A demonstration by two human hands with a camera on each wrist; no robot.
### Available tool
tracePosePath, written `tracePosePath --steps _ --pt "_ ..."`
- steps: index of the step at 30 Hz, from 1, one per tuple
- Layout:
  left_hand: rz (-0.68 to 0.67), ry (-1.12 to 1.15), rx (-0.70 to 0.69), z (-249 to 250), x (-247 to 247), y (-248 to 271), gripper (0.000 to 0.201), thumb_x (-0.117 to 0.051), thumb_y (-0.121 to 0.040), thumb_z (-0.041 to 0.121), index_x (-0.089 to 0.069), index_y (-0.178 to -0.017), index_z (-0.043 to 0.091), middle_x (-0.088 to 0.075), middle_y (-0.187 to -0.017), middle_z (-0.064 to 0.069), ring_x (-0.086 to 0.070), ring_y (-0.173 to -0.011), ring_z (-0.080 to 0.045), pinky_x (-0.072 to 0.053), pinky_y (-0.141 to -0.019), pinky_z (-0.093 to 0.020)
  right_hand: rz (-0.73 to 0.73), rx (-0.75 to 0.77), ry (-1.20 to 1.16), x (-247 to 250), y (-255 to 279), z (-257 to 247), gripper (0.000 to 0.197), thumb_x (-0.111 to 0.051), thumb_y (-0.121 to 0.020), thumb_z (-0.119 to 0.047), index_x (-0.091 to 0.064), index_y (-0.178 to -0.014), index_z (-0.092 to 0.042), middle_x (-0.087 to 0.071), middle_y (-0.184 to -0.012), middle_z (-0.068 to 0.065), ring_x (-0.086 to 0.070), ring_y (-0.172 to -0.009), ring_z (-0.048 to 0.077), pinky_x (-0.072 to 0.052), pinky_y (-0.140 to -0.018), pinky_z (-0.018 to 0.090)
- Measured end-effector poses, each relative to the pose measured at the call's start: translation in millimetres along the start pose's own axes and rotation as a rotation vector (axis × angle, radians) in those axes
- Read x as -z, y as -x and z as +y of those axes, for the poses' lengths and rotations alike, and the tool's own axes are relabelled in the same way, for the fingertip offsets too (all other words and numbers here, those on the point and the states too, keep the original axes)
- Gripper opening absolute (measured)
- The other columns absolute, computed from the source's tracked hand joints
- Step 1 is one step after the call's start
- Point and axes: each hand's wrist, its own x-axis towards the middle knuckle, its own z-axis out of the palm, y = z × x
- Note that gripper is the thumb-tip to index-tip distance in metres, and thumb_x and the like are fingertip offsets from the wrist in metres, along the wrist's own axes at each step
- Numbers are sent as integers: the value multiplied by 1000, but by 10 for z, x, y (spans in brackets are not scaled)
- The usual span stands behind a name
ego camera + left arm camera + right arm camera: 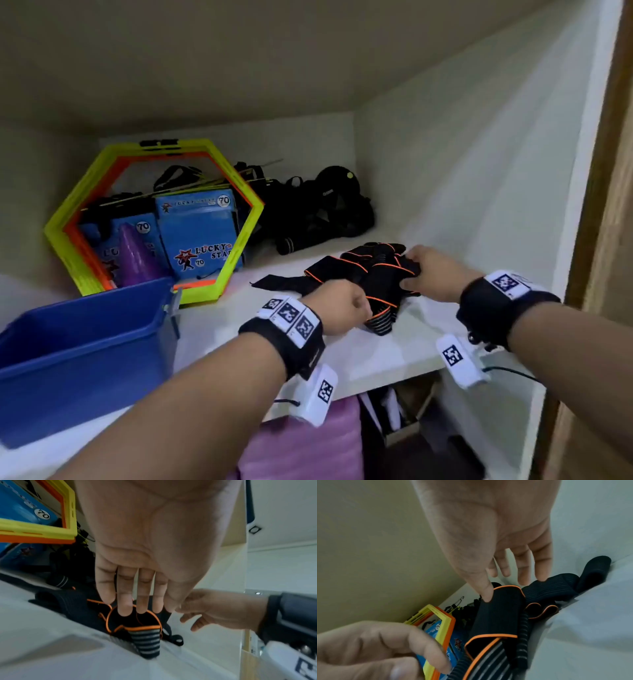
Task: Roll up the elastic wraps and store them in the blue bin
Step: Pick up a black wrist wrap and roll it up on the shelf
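Observation:
A tangled pile of black elastic wraps [373,274] with orange trim lies on the white shelf, right of the blue bin [85,383]. My right hand [431,274] pinches a fold of the wraps [498,612], thumb on its near face and fingers [541,573] on the far side. My left hand [342,308] hovers over the pile's near end, and its fingertips [125,609] touch an orange-edged loop [133,622] without closing on it. A grey-striped wrap end [145,642] sticks out toward the shelf's front edge. The blue bin looks empty in the part I see.
Yellow and orange hexagon rings [78,188] lean at the back left around blue Lucky Star boxes [198,233] and purple cones [135,260]. A heap of black straps [318,212] fills the back. The cabinet's side wall [479,171] stands close on the right. A pink item [308,445] sits below the shelf.

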Motion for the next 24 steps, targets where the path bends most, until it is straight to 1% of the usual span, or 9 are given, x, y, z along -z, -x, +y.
tracePosePath --steps 2,4,6,8,10,13,16,20,24 --pt "-54 -43 29 68 -140 -131 12 -63 -88 28 -74 -89 22 -72 -93 7 -65 -86 -8 -54 -78 -27 -35 11 28 5 -28 -34 62 -78 -76 -31 -54 -131 -18 -65 -119 5 -64 -106 26 -51 -90 34" --pt "-86 -106 50 104 -271 -219 11 -66 -87 26 -74 -93 21 -72 -95 6 -65 -90 -11 -54 -82 -27 -104 27 101 -16 -57 -69 37 -76 -78 -30 -63 -112 -20 -66 -108 2 -63 -99 25 -49 -78 30" --pt "-71 -107 61 79 -311 -293 13 -69 -83 22 -74 -94 22 -66 -85 9 -63 -81 -11 -50 -71 -22 -109 29 151 -5 -120 -61 18 -75 -80 -30 -60 -80 -20 -64 -87 1 -60 -83 23 -40 -63 27" --pt "-35 -74 64 44 -273 -333 14 -71 -79 14 -73 -91 22 -58 -72 12 -57 -63 -3 -43 -55 -15 -56 28 109 40 -167 -43 32 -75 -82 -28 -49 -67 -19 -55 -70 0 -53 -72 23 -36 -60 30" --pt "14 -51 69 30 -148 -349 14 -70 -80 10 -71 -87 22 -60 -69 11 -57 -59 -1 -42 -51 -13 9 36 -32 126 -232 -53 33 -72 -87 -26 -48 -67 -17 -51 -66 1 -48 -67 23 -35 -61 31" --pt "202 -9 51 -15 241 -399 18 -65 -84 11 -66 -79 29 -70 -77 4 -68 -74 -17 -56 -69 -28 148 65 -279 334 -390 -81 31 -67 -92 -26 -51 -69 -14 -51 -63 2 -49 -62 21 -38 -56 29" --pt "448 144 5 -35 708 -437 25 -66 -87 9 -64 -76 32 -73 -78 -2 -71 -77 -26 -60 -76 -38 309 56 -523 582 -508 -202 22 -66 -91 -27 -59 -80 -9 -61 -72 8 -58 -67 23 -50 -66 36" --pt "588 339 -43 71 1167 -426 23 -61 -89 3 -54 -82 24 -65 -77 -7 -65 -72 -34 -55 -69 -38 384 129 -580 937 -540 -417 7 -62 -97 -14 -60 -91 -10 -61 -74 5 -57 -65 19 -46 -64 30" --pt "527 434 86 -53 1046 -536 20 -52 -90 3 -51 -83 22 -67 -83 -10 -62 -63 -25 -46 -52 -28 393 143 -470 1134 -545 -461 5 -60 -97 -14 -59 -93 -17 -57 -68 -2 -54 -61 15 -39 -57 25"
